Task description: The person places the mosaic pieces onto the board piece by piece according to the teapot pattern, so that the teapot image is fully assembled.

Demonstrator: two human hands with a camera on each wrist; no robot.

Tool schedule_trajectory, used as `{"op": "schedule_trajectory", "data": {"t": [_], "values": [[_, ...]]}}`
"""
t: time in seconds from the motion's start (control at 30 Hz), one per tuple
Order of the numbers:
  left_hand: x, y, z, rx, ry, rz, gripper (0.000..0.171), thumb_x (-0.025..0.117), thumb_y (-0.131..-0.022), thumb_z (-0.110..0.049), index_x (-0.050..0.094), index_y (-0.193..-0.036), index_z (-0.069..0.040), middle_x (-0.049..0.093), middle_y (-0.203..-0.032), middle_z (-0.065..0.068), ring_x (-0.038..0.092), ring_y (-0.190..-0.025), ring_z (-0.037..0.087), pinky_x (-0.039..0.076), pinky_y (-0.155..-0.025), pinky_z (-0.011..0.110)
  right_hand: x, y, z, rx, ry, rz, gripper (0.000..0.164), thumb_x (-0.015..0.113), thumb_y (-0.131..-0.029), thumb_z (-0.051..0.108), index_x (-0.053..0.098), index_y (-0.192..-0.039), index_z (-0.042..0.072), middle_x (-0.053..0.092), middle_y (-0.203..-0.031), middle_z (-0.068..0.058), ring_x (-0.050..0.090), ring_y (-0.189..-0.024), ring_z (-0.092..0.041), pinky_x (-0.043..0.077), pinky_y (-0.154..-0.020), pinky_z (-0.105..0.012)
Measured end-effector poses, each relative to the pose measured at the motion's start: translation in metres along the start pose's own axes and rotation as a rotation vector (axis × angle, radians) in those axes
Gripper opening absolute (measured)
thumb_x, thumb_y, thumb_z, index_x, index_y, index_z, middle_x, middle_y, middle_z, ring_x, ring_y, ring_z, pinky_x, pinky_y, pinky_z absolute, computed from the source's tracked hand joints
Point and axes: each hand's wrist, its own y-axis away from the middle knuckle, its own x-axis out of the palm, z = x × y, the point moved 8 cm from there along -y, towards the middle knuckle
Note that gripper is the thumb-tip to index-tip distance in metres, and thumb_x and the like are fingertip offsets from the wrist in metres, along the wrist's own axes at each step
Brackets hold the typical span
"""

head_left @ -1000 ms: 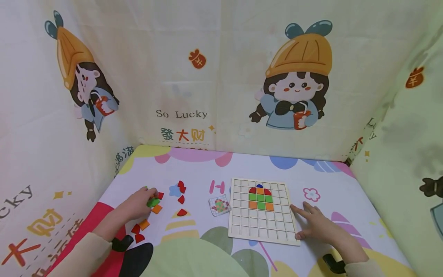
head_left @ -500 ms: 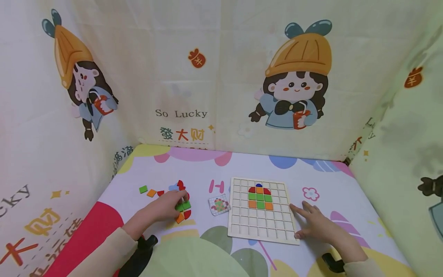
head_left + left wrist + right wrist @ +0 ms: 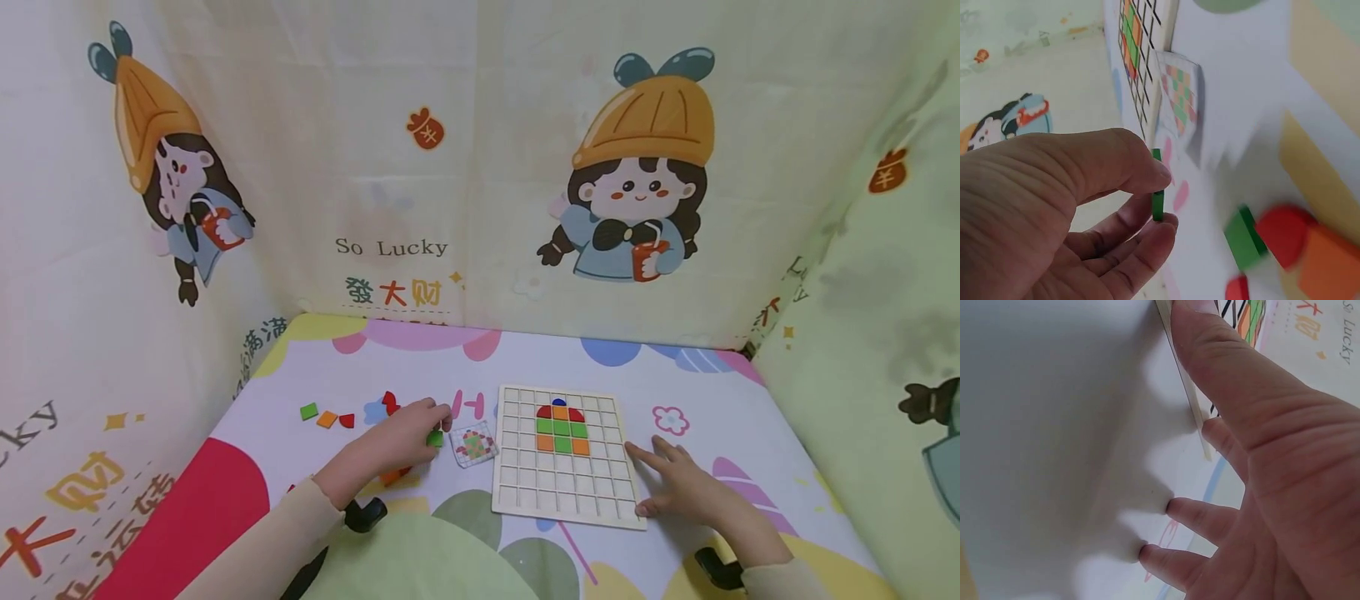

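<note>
Between thumb and fingertips, my left hand (image 3: 393,437) pinches a green square tile (image 3: 1157,203), held on edge above the table beside a small pattern card (image 3: 474,444). Fingers spread, my right hand (image 3: 686,483) rests at the right edge of a wooden grid board (image 3: 570,500); in the right wrist view its thumb and index finger touch the rim. A figure of red, orange, green and blue tiles (image 3: 562,427) lies in the board's upper middle cells. Below the left hand are another green tile (image 3: 1244,237), a red piece (image 3: 1285,234) and an orange tile (image 3: 1332,265).
Further left lie a green tile (image 3: 309,411), an orange tile (image 3: 327,419) and a red piece (image 3: 347,421). A red piece (image 3: 389,400) lies behind the left hand. Printed cloth (image 3: 465,167) stands around the table's back and sides.
My left hand has moved right from the far-left tiles, past the red pieces, and now lifts a green tile near the card. Several tiles were shifted rightward. My right hand stays put.
</note>
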Motion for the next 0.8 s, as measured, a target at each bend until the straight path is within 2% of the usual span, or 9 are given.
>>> {"op": "schedule_trajectory", "data": {"t": [0.13, 0.3, 0.53, 0.8], "values": [[0.005, -0.011, -0.017, 0.064, -0.016, -0.011, 0.036, 0.08, -0.084, -0.007, 0.064, -0.115, -0.015, 0.059, -0.098, -0.002, 0.053, -0.088, 0.014, 0.052, -0.075, 0.029, 0.001, 0.0, 0.0, -0.003, -0.002, -0.003, 0.1, 0.09, -0.069, 0.048, 0.05, -0.151, 0.006, 0.03, -0.151, -0.048, 0.028, -0.127, -0.081, 0.037, -0.092, -0.084], [0.008, -0.021, -0.039, 0.126, -0.018, -0.018, 0.033, 0.079, -0.084, -0.005, 0.065, -0.112, -0.013, 0.06, -0.097, -0.003, 0.052, -0.086, 0.013, 0.051, -0.075, 0.025, 0.001, -0.001, -0.001, 0.004, 0.003, -0.003, 0.101, 0.09, -0.069, 0.048, 0.05, -0.151, 0.007, 0.03, -0.152, -0.047, 0.028, -0.128, -0.08, 0.038, -0.092, -0.083], [0.013, -0.033, -0.063, 0.144, 0.017, -0.03, 0.028, 0.082, -0.084, -0.011, 0.067, -0.108, -0.015, 0.057, -0.098, -0.004, 0.052, -0.089, 0.01, 0.051, -0.072, 0.017, 0.002, -0.002, -0.003, 0.019, 0.006, 0.007, 0.101, 0.09, -0.069, 0.048, 0.049, -0.152, 0.009, 0.029, -0.153, -0.046, 0.027, -0.13, -0.079, 0.037, -0.093, -0.084], [0.023, -0.045, -0.081, 0.168, 0.026, -0.043, 0.023, 0.081, -0.086, -0.011, 0.068, -0.105, -0.017, 0.059, -0.101, -0.005, 0.052, -0.094, 0.011, 0.049, -0.072, 0.017, 0.002, -0.001, -0.001, 0.011, 0.002, -0.006, 0.1, 0.091, -0.068, 0.047, 0.05, -0.151, 0.007, 0.03, -0.152, -0.047, 0.028, -0.128, -0.08, 0.038, -0.093, -0.083]]}}
